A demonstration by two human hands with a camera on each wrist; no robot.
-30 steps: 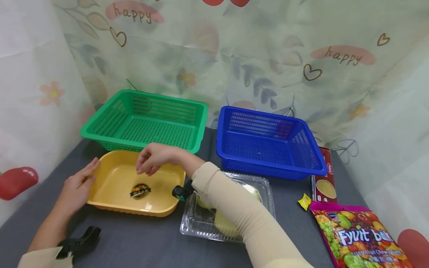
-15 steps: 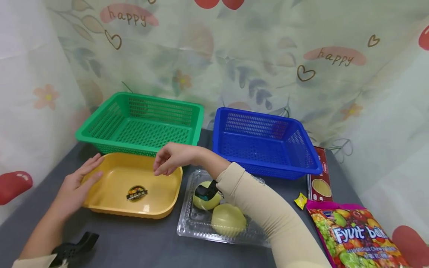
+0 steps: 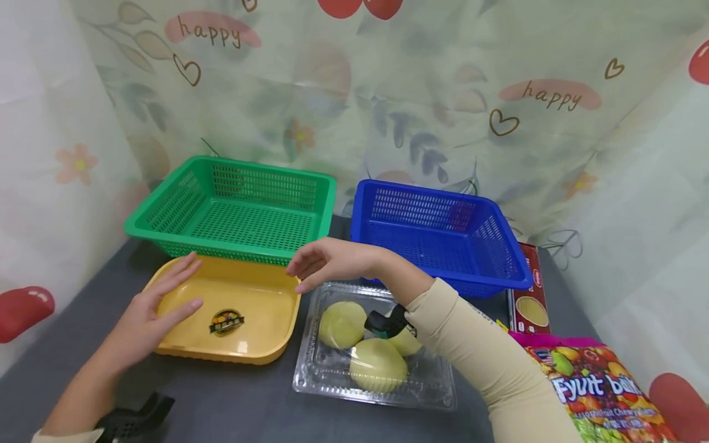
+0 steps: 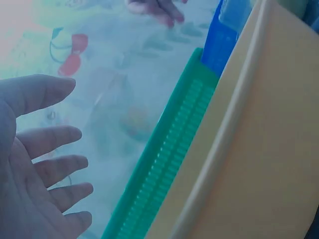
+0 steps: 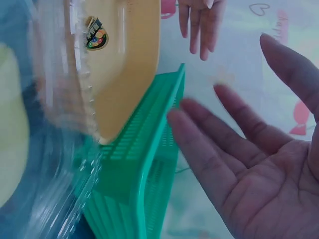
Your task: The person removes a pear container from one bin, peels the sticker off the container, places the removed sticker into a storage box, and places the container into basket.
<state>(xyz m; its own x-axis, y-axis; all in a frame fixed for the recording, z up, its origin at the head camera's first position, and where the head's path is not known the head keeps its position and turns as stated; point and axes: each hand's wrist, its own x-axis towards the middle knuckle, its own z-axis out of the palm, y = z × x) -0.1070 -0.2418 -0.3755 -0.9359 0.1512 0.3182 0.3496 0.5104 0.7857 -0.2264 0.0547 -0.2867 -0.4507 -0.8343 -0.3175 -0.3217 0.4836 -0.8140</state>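
Since the earlier frames the right hand (image 3: 332, 261) has drawn back rightward off the yellow tray (image 3: 260, 354) and now hovers at mid-frame over the gap between that tray and the clear clamshell box (image 3: 316, 384), fingers loosely extended and holding nothing; its forearm has cleared the box, so the three pale yellow-green fruits (image 3: 376, 364) inside show more fully. Meanwhile the left hand (image 3: 149, 314) has shifted from the tray's outer left edge to lie over its left rim at lower left of the frame, fingers straight and spread, gripping nothing; whether it touches the rim is hard to tell. The yellow tray sits on the grey worktop (image 3: 238, 406) at lower centre-left, a round sticker (image 3: 226, 322) on its floor, just in front of the green basket (image 3: 232, 212). The blue basket (image 3: 432, 234) stands to the right of the green one, behind the box. At lower right lie a fruit-candy bag (image 3: 604, 394) and a red packet (image 3: 528, 301).
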